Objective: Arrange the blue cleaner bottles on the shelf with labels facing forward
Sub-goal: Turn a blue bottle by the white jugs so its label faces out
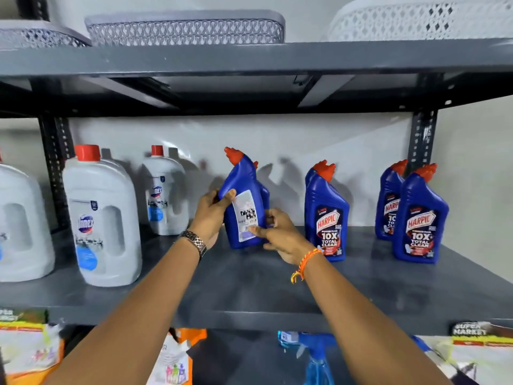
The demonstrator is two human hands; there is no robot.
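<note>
A blue cleaner bottle (242, 187) with a red angled cap stands tilted on the grey shelf (249, 295), its white back label toward me. My left hand (212, 215) grips its left side. My right hand (277, 234) touches its lower right edge and label. Another blue bottle (265, 193) hides right behind it. To the right, a blue bottle (326, 218) shows its front label. At the far right two more blue bottles, one in front (419, 220) and one behind (388, 201), also face forward.
White jugs with red caps, a large one (102, 218) and a smaller one (165, 190), stand at the left, with another at the frame edge. Baskets (186, 29) sit on the shelf above. Packets and a blue spray bottle (313, 357) lie on the shelf below.
</note>
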